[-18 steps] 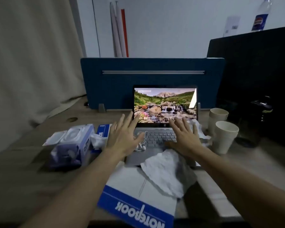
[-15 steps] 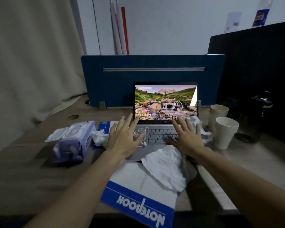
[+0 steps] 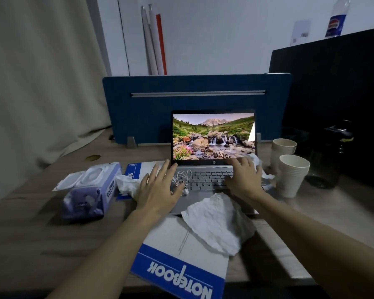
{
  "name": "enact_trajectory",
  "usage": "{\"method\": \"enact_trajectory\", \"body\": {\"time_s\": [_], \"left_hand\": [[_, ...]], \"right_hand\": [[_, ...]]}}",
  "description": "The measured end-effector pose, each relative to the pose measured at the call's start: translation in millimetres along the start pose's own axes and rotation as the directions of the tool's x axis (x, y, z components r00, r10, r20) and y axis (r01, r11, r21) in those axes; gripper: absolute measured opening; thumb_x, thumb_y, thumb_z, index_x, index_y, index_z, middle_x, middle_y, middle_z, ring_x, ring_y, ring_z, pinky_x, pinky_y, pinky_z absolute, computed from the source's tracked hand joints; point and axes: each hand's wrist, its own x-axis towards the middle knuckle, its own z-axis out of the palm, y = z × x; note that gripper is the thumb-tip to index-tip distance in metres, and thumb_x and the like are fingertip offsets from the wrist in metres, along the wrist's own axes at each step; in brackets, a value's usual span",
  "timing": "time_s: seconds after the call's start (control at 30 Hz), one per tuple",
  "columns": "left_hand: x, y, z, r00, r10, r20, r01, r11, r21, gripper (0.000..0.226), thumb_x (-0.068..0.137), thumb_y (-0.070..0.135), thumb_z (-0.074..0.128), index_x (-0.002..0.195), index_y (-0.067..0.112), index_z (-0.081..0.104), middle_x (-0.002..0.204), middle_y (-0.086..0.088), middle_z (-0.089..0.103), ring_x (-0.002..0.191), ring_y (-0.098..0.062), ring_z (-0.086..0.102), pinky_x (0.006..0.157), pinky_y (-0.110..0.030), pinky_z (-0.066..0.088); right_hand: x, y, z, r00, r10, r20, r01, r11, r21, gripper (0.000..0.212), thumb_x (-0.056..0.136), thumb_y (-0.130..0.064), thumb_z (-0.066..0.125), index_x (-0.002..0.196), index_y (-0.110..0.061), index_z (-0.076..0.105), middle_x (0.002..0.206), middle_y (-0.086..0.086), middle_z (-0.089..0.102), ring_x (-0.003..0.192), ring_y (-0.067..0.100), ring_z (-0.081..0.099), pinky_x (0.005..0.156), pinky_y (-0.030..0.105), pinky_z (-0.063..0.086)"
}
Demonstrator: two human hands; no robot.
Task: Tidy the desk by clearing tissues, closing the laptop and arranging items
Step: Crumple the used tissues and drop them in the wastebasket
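Observation:
An open laptop (image 3: 213, 138) stands mid-desk with a landscape picture on its screen. My left hand (image 3: 159, 188) hovers with spread fingers over the laptop's left edge, beside white earphones (image 3: 181, 179) lying on the keyboard. My right hand (image 3: 243, 180) lies over the keyboard's right side, fingers straight. A large crumpled tissue (image 3: 216, 221) drapes over the laptop's front edge. Another tissue (image 3: 126, 184) lies left of my left hand, and a third (image 3: 258, 165) sits at the laptop's right edge.
A purple wet-wipe pack (image 3: 89, 189) sits at the left. One blue-and-white notebook (image 3: 181, 262) lies near the front edge, another (image 3: 136, 169) behind the left tissue. Stacked paper cups (image 3: 292, 173) and a dark bottle (image 3: 330, 156) stand right. A blue divider (image 3: 194, 100) backs the desk.
Both hands have moved slightly forward toward the laptop screen, the fingertips now nearer its lower edge. The objects on the desk lie where they were.

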Motion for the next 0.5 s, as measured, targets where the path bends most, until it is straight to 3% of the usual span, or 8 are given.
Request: {"method": "enact_trajectory", "body": {"time_s": [0.13,0.27,0.4,0.5], "left_hand": [[2,2,0,0.999,0.039,-0.029,-0.039,0.999,-0.031,0.065,0.097,0.060,0.033,0.154,0.034,0.018,0.165,0.010,0.009,0.151,-0.016,0.007,0.119,-0.044,0.016],[-3,7,2,0.995,0.046,-0.084,-0.053,0.995,-0.083,0.059,0.098,0.053,0.040,0.152,0.029,0.029,0.163,0.009,0.019,0.151,-0.013,0.009,0.118,-0.042,0.018],[-14,8,3,0.993,0.049,-0.109,-0.062,0.992,-0.111,0.057,0.099,0.049,0.041,0.150,0.027,0.033,0.162,0.009,0.024,0.151,-0.012,0.010,0.117,-0.043,0.021],[-20,8,2,0.994,0.062,-0.094,-0.073,0.990,-0.119,0.058,0.098,0.052,0.037,0.151,0.029,0.030,0.162,0.012,0.021,0.150,-0.010,0.008,0.117,-0.043,0.020]], "right_hand": [[-9,6,-6,0.992,-0.118,0.034,0.114,0.989,0.098,0.023,0.090,-0.036,0.057,0.110,-0.026,0.062,0.120,-0.001,0.059,0.120,0.027,0.046,0.099,0.047,0.037],[-25,4,-17,0.949,-0.277,0.151,0.265,0.959,0.097,0.038,0.093,-0.057,0.045,0.087,-0.025,0.066,0.092,-0.006,0.070,0.096,0.019,0.057,0.089,0.042,0.037],[-42,-2,-23,0.937,-0.301,0.177,0.283,0.952,0.117,0.041,0.084,-0.061,0.059,0.106,-0.026,0.063,0.094,-0.005,0.072,0.094,0.020,0.063,0.084,0.033,0.039],[-48,-6,-25,0.921,-0.312,0.233,0.269,0.942,0.200,0.038,0.084,-0.040,0.067,0.116,-0.022,0.062,0.102,0.002,0.073,0.095,0.024,0.066,0.080,0.030,0.046]]}}
